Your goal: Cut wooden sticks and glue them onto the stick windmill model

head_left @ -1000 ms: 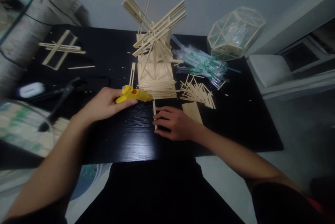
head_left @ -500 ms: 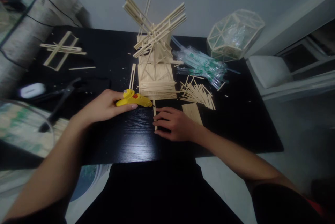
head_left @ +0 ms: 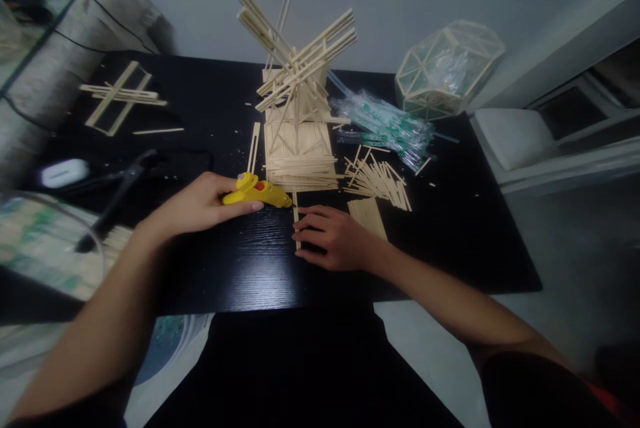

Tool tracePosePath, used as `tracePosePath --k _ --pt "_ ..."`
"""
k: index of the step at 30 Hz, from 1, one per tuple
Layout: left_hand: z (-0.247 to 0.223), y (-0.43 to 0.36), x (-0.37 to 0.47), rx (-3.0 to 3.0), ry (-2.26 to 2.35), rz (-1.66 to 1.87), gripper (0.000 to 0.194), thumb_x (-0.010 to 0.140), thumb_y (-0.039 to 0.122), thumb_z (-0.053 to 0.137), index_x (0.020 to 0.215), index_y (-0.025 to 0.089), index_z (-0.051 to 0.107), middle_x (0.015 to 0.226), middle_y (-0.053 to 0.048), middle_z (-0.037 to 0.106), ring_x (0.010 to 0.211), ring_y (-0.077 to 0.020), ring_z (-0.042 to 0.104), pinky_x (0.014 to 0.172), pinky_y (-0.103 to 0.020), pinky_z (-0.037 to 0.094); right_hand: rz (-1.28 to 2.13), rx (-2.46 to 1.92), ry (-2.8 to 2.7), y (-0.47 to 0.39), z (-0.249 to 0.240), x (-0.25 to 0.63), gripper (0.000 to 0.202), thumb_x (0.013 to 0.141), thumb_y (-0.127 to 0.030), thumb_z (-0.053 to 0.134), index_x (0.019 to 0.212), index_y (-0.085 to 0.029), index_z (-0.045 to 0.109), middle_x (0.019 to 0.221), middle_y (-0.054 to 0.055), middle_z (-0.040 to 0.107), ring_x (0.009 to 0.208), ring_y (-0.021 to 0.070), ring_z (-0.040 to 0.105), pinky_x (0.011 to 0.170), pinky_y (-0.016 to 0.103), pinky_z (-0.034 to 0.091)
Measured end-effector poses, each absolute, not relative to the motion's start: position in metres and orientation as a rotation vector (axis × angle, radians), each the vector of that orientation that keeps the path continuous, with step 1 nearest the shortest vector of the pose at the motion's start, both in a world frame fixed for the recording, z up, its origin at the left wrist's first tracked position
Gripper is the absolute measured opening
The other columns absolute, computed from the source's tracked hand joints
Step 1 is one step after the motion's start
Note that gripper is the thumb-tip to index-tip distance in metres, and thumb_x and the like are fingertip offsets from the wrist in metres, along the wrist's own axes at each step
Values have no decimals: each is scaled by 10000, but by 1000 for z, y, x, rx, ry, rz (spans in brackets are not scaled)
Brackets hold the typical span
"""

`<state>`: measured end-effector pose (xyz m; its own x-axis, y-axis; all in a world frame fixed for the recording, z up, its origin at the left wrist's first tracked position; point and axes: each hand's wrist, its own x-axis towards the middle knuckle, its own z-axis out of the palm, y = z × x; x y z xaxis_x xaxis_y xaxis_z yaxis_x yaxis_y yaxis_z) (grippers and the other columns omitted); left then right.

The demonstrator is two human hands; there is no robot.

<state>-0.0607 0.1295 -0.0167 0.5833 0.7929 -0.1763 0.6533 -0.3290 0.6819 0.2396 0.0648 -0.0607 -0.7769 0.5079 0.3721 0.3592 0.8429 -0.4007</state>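
My left hand (head_left: 207,201) is closed round a yellow hot glue gun (head_left: 257,192), its nozzle pointing right. The tip reaches the upper part of a narrow pair of wooden sticks (head_left: 295,202) lying upright in my view on the black table. My right hand (head_left: 333,236) holds those sticks down with its fingertips, covering part of them. Just beyond both hands stands a windmill-like model (head_left: 299,141) of pale sticks, with crossed blades and loose sticks across its base. A small flat panel of sticks (head_left: 367,216) lies partly behind my right hand.
Cut sticks (head_left: 377,178) are heaped right of the model, below plastic-wrapped packs (head_left: 387,123). A stick-framed polyhedron (head_left: 450,68) stands at the back right. A crossed stick frame (head_left: 121,98), dark pliers-like tool (head_left: 120,191) and white case (head_left: 65,173) are on the left.
Both hands, the glue gun and the sticks keep the same places relative to each other. Only the camera view has shifted very slightly.
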Motion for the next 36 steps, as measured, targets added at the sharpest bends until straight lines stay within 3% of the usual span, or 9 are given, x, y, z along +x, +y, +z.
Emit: tracePosePath --k 5,12,19,25,28,31,36 --pt "-22 133 -61 2143 1216 406 471 912 569 683 678 160 670 532 49 487 488 -86 425 474 -213 300 418 -637 -2529 65 -61 240 156 1007 -286 668 1021 -161 761 1106 99 771 1227 277 669 1071 478 574" --pt "-22 133 -64 2098 1118 356 415 915 554 684 762 170 724 576 39 562 499 -96 472 475 -214 333 384 -601 -2515 65 -60 239 167 1006 -278 669 1013 -133 753 1085 107 768 1180 258 692 1085 443 573" --pt "-22 132 -60 2106 1214 415 436 894 565 699 711 169 699 546 49 505 497 -92 427 475 -218 307 414 -644 -2536 65 -60 239 160 1009 -297 668 1019 -163 755 1094 92 765 1206 261 680 1071 455 576" --pt "-19 132 -68 1958 1550 782 544 803 673 721 852 133 763 677 15 630 601 -115 471 554 -234 357 413 -645 -2533 64 -62 239 165 1013 -299 662 1020 -160 752 1093 91 764 1224 263 671 1064 445 575" --pt "-15 135 -73 1993 1770 948 591 844 669 703 1011 105 763 772 -7 686 681 -129 503 636 -234 387 424 -654 -2529 64 -62 239 171 1013 -307 663 1014 -161 752 1094 94 763 1228 266 664 1056 448 577" --pt "-10 138 -76 2064 1965 748 549 930 591 664 1207 120 720 836 -28 696 720 -155 531 686 -255 381 424 -657 -2529 65 -63 239 179 1007 -312 670 1021 -153 750 1093 100 761 1235 279 657 1041 447 582" --pt "-23 145 -79 2203 2082 426 524 983 575 565 1282 157 667 855 -87 706 667 -217 552 635 -298 366 424 -655 -2529 65 -64 240 184 1008 -311 666 1050 -154 753 1116 109 752 1234 268 657 1065 442 564"
